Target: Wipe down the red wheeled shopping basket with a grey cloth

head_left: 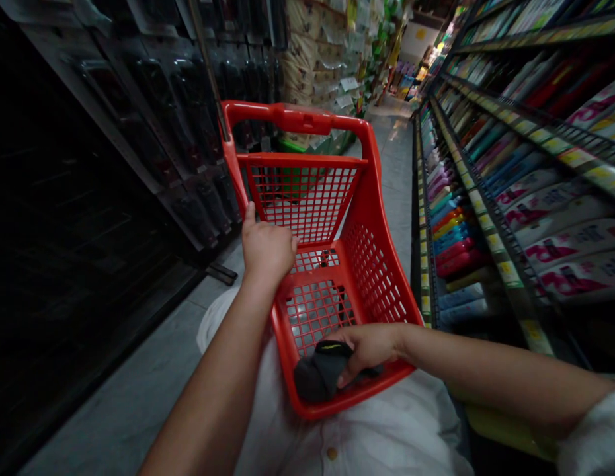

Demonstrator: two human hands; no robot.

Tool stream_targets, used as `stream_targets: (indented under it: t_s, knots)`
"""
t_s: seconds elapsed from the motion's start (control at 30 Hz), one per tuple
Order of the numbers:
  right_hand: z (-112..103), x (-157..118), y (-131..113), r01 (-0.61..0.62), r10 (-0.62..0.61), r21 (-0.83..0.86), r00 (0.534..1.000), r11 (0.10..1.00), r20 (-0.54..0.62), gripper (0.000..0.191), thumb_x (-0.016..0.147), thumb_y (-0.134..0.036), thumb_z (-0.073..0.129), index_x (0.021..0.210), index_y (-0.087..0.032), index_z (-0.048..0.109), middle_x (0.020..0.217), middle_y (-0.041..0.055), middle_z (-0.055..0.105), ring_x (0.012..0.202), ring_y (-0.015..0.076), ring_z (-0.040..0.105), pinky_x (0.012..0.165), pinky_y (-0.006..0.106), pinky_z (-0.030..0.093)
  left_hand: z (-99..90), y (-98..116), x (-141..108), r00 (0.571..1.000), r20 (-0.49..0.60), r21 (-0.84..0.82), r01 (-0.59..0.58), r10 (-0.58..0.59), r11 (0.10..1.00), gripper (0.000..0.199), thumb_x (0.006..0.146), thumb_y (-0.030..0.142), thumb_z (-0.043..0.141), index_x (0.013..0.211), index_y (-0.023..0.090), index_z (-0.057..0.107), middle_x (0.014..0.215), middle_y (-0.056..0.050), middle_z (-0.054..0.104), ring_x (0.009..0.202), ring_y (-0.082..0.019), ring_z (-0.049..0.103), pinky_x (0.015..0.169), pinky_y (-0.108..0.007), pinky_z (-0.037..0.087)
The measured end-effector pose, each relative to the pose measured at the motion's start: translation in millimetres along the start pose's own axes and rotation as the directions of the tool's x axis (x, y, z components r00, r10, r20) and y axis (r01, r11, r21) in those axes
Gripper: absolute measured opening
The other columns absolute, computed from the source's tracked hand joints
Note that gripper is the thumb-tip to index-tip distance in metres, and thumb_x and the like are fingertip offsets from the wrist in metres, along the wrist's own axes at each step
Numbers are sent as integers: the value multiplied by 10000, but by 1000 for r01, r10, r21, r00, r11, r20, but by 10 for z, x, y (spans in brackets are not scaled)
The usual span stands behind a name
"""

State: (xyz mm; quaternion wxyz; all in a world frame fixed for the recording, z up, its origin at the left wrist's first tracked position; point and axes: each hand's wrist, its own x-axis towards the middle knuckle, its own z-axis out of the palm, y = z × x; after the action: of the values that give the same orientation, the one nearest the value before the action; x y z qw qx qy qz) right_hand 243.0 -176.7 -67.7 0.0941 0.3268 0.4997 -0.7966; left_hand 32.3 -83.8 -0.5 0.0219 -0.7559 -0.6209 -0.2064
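A dark cloth bundle is at the near end of the red basket, its long way going side to side, round end pointing left. The right hand pinches it, nearly closed. The left hand curls over the basket's left edge.

Single head-worn view from close above the red basket, forward and down
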Motion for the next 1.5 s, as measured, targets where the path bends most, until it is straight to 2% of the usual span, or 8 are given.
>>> stream_targets:
  t_s: [0.13, 0.27, 0.6, 0.73, 1.0, 1.23, 1.4, 1.5]
  knots:
    - [-162, -426, -121, 181, -173, -124, 982, 976, 74, 479, 579, -360, 908, 924, -148, 651, 980, 6, 646, 913, 149, 610, 878, 290, 497, 12, -2, 7, 1000, 7, 27, -12, 12, 1000, 276, 875, 323, 531, 860, 236, 792, 680, -30, 702, 901, -248, 678, 1225, -573, 104]
    - [-296, -686, -238, 201, -170, -257, 976, 945, 138, 429, 677, -329, 852, 1012, -120, 684, 1123, 71, 641, 1050, 190, 611, 961, 313, 470, -8, 28, 5, 998, 48, 90, 23, -27, 996, 318, 884, 340, 524, 844, 174, 792, 707, -75, 702, 927, -270, 677, 1241, -532, 90]
    - [218, -203, -405, 506, -454, -452, 862, 735, 226, 155, 816, -213, 718, 944, -128, 735, 1097, 76, 643, 1037, 155, 602, 913, 247, 483, 3, 10, 25, 998, 52, 66, 21, -25, 998, 246, 844, 314, 548, 894, 227, 773, 695, -18, 696, 977, -250, 674, 1240, -492, 43]
    - [119, -561, -501, 426, -353, -653, 901, 625, 250, 193, 818, -74, 621, 911, -158, 767, 1125, 67, 658, 1031, 159, 612, 908, 248, 474, -18, 14, 19, 998, 64, 230, -21, 6, 973, 325, 872, 339, 492, 839, 186, 777, 669, -42, 704, 897, -254, 687, 1239, -478, 75]
    - [-114, -1108, -734, 48, -17, -881, 999, 470, 46, 396, 664, 72, 548, 833, -199, 782, 996, 29, 728, 922, 156, 640, 799, 228, 446, -37, 35, 20, 997, 76, 305, 8, -33, 952, 379, 876, 404, 476, 869, 181, 782, 694, -50, 715, 898, -263, 695, 1242, -449, 57]
    - [-514, 18, -859, -160, -40, -923, 982, 350, -185, 347, 757, -43, 625, 1063, -159, 740, 923, 34, 733, 826, 166, 626, 734, 232, 436, -29, 27, 17, 997, 75, 227, 11, -29, 974, 394, 881, 368, 471, 911, 143, 792, 738, -96, 729, 958, -276, 686, 1240, -479, 65]
    - [-815, 902, -556, -454, -270, -775, 756, 439, -596, 361, 891, -171, 571, 1245, -163, 640, 1174, 106, 673, 962, 211, 636, 823, 259, 452, -52, 35, 1, 998, 57, 120, 29, -36, 992, 339, 863, 366, 502, 901, 202, 796, 725, -70, 737, 945, -284, 685, 1237, -508, 72]
    - [-806, 1084, -357, -482, -332, -730, 671, 484, -663, 394, 909, -143, 513, 1293, -175, 594, 1246, 124, 611, 1029, 216, 620, 878, 268, 453, -57, 39, -5, 998, 56, 145, 15, -23, 989, 324, 851, 377, 513, 939, 238, 793, 732, -52, 745, 969, -291, 683, 1241, -508, 81]
